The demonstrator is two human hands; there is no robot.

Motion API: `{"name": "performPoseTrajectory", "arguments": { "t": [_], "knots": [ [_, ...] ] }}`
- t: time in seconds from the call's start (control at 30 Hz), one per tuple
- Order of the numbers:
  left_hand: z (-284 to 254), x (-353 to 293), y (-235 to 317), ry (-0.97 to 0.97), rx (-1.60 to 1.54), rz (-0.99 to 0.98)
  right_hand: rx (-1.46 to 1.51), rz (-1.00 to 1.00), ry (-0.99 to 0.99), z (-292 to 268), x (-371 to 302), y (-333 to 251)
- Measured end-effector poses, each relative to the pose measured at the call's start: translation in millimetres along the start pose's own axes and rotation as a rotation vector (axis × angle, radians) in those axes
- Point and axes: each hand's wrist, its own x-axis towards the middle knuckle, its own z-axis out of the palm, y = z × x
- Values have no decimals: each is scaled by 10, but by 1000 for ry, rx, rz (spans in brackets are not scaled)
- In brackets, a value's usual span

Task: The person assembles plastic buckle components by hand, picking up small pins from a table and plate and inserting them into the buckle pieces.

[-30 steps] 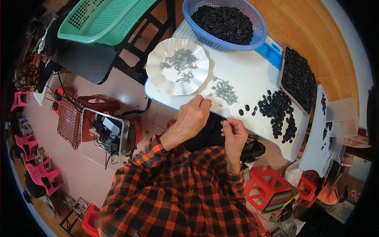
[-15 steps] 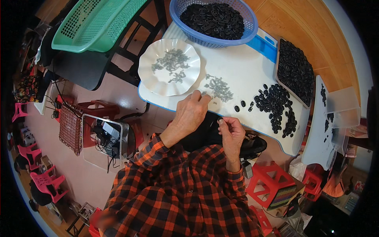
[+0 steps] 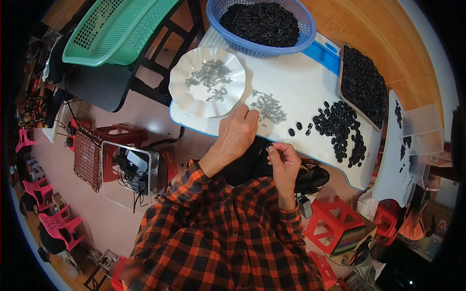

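My left hand (image 3: 236,134) rests at the near edge of the white table, its fingers bent together with the tips down beside a loose pile of small clear plastic pieces (image 3: 269,107). Whatever lies under those fingertips is hidden. Just off the table edge, my right hand (image 3: 285,167) pinches a small black piece (image 3: 269,146) between thumb and forefinger. More clear pieces (image 3: 209,77) lie on a white wavy-rimmed plate (image 3: 180,101) at the left. A spread of shiny black oval pieces (image 3: 335,127) covers part of the table's right side.
At the back stands a blue-purple basket (image 3: 308,41) full of black pieces. A tray (image 3: 363,80) heaped with black pieces sits at the back right. Off to the left are a green basket (image 3: 127,57) and a clear bin (image 3: 114,189) with cables. Red stools (image 3: 335,220) stand lower right.
My left fingertips have shifted very slightly away from me beside the clear pile. My right hand keeps its pinch on the black piece in nearly the same place.
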Motion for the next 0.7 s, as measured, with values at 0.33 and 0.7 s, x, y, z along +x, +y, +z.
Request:
{"name": "performPoseTrajectory", "arguments": {
  "t": [0.33,0.7],
  "knots": [
    [118,93,16,-29,106,71,1,-9,-11,-10,-1,17],
    [198,118,-4,-28,198,123,29,-9,-35,-40,-3,32]
  ]
}}
